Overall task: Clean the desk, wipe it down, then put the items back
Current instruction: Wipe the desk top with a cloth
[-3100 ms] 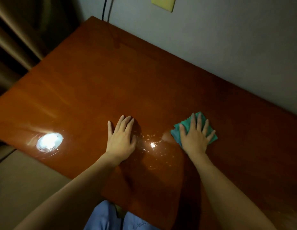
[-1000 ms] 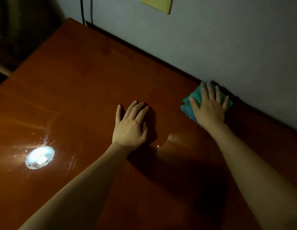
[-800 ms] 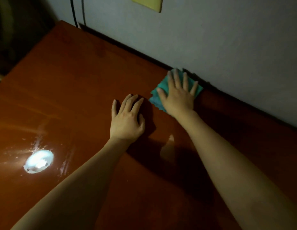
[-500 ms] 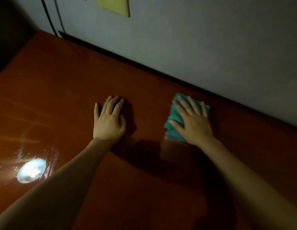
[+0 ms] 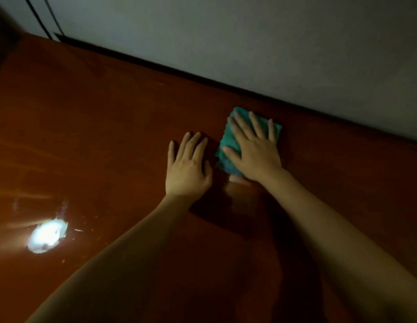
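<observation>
Reddish-brown glossy wooden worktop (image 5: 98, 136): right hand (image 5: 254, 152), fingers straight, pressed folded teal cloth (image 5: 227, 145); left hand (image 5: 187, 169) lay flat beside, touching nothing else.

Left arm: bare, reaching from lower left diagonally toward centre. Left hand (image 5: 187, 167): palm down, flat on the tabletop (image 5: 98, 127), fingers straight and close together, thumb lying alongside toward the right hand.

Right arm: bare, reaching from lower right, forearm crossing toward centre. Right hand (image 5: 254, 150): palm down, fingers straight and spread, thumb angled out to the left, pressing flat on the cloth (image 5: 228, 145).

Both wrists straight. Hands lie just beside each other, not touching; right hand slightly farther forward.
</observation>
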A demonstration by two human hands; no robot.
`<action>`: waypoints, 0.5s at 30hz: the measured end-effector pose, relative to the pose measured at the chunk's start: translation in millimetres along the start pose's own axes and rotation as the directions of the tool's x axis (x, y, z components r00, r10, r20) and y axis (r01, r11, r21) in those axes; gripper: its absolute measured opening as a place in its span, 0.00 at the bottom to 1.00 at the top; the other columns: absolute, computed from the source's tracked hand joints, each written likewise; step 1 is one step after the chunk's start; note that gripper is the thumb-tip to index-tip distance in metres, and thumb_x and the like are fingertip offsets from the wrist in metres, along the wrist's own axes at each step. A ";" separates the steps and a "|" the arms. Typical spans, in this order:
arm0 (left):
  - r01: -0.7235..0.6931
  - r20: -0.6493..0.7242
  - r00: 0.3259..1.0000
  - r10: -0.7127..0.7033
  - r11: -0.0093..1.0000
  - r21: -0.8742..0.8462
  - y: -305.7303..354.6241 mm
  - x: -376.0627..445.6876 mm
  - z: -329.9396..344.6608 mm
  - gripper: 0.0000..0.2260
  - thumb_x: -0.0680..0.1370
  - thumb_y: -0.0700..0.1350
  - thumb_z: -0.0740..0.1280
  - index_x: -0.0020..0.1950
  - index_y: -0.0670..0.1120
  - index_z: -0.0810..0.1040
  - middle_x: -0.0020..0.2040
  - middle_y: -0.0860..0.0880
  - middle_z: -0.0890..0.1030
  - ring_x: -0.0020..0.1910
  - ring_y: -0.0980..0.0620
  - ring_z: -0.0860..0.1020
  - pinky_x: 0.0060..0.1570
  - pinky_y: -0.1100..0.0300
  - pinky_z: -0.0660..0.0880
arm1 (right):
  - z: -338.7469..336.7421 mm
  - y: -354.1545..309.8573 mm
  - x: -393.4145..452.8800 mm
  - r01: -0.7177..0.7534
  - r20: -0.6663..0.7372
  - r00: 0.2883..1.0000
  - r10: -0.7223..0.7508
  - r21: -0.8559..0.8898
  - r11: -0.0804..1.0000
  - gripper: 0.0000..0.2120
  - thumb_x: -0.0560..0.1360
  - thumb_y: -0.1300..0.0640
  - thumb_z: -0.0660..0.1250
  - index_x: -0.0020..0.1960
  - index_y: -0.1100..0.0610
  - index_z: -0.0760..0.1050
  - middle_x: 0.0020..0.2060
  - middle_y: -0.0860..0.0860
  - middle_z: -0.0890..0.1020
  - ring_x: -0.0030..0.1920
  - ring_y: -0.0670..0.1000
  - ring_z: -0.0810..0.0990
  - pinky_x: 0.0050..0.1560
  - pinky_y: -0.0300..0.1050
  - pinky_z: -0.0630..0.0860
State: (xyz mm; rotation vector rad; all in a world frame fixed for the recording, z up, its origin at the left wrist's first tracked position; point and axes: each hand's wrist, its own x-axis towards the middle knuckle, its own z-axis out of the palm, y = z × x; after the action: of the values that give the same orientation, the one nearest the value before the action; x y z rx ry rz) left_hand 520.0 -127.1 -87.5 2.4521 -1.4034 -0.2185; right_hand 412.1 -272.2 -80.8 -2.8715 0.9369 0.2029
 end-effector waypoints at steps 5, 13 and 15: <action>-0.043 0.019 0.999 0.044 0.998 -0.041 -1.5 -11.7 -1.6 0.27 0.76 0.52 0.50 0.74 0.46 0.63 0.75 0.47 0.63 0.76 0.50 0.53 0.74 0.48 0.43 | 1.4 47.0 -60.2 0.116 0.065 0.991 -0.116 0.011 0.993 0.37 0.74 0.30 0.34 0.76 0.48 0.48 0.76 0.47 0.55 0.76 0.53 0.49 0.73 0.61 0.40; -0.085 0.013 0.996 0.085 0.996 -0.042 -1.1 -27.2 -2.6 0.27 0.75 0.51 0.51 0.72 0.45 0.66 0.73 0.46 0.66 0.75 0.48 0.57 0.73 0.47 0.45 | -2.6 52.7 -6.8 -0.512 -0.002 0.856 0.517 0.140 0.848 0.32 0.79 0.38 0.43 0.78 0.51 0.43 0.77 0.49 0.44 0.77 0.55 0.41 0.72 0.67 0.39; -0.086 0.006 0.996 0.086 0.995 -0.053 -1.4 -28.3 -2.5 0.26 0.74 0.51 0.52 0.72 0.46 0.66 0.72 0.47 0.67 0.75 0.49 0.57 0.74 0.47 0.45 | -2.3 27.2 12.4 -0.475 -0.009 0.876 0.482 0.147 0.867 0.32 0.79 0.38 0.43 0.78 0.52 0.43 0.77 0.50 0.44 0.77 0.57 0.42 0.71 0.67 0.38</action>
State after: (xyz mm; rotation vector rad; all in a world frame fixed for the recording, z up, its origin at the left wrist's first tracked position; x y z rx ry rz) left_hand 507.5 -101.6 -86.1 2.3450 -1.4839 -0.2438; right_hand 406.2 -301.6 -82.3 -2.4732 1.5948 0.1048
